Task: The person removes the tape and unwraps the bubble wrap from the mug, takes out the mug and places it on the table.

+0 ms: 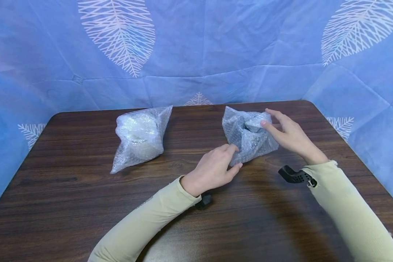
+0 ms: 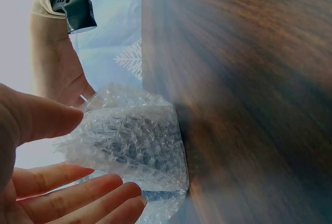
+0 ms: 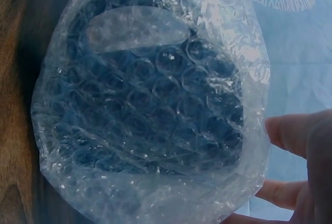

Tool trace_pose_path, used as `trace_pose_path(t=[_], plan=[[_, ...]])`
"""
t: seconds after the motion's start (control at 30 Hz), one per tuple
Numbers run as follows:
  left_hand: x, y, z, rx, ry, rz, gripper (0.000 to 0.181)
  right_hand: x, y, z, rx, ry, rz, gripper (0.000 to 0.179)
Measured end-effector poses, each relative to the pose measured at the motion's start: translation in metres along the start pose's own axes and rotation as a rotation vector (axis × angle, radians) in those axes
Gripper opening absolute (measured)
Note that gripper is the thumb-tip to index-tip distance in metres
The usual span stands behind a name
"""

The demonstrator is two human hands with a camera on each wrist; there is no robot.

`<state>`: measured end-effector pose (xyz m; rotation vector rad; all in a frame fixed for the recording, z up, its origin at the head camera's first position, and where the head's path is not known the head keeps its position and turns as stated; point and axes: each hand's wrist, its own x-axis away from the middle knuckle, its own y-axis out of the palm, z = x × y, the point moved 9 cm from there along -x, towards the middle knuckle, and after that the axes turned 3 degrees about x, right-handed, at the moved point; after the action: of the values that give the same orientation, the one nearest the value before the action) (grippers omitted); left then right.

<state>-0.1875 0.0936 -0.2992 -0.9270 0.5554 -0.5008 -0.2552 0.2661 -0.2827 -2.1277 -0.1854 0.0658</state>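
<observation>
A bubble-wrap bag (image 1: 245, 140) sits on the right part of the table. Through its plastic in the right wrist view shows a dark blue flat thing (image 3: 155, 99) with a rounded handle-like opening. At the bag's near left side is my left hand (image 1: 213, 167), fingers fairly straight and thumb apart; in the left wrist view its fingertips (image 2: 132, 206) overlap the wrap. My right hand (image 1: 289, 133) touches the bag's right end, thumb and forefinger spread apart. Some right fingers are hidden behind the plastic in the right wrist view.
Another bubble-wrapped package (image 1: 139, 136), pale inside, lies on the left part of the dark wooden table (image 1: 85, 203). Blue cloth (image 1: 222, 43) with white leaf prints hangs behind the table and at its sides. Dark cameras (image 1: 294, 175) are worn on the wrists.
</observation>
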Motion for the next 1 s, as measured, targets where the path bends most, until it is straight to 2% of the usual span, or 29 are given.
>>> trace_pose_path(t=[0.37, 0.7, 1.0], plan=[[0.0010, -0.0009, 0.0033, -0.030, 0.033, 0.025, 0.021, -0.0001, 0.0020, 0.0040, 0.009, 0.013, -0.025, 0.070], [0.0028, -0.0021, 0.0013, 0.008, 0.038, 0.035, 0.021, 0.0014, 0.0028, 0.0036, 0.015, 0.010, -0.019, 0.069], [0.0039, -0.0036, -0.0016, 0.000, 0.026, 0.032, 0.020, 0.0035, 0.0023, 0.0018, 0.028, 0.002, -0.006, 0.067]])
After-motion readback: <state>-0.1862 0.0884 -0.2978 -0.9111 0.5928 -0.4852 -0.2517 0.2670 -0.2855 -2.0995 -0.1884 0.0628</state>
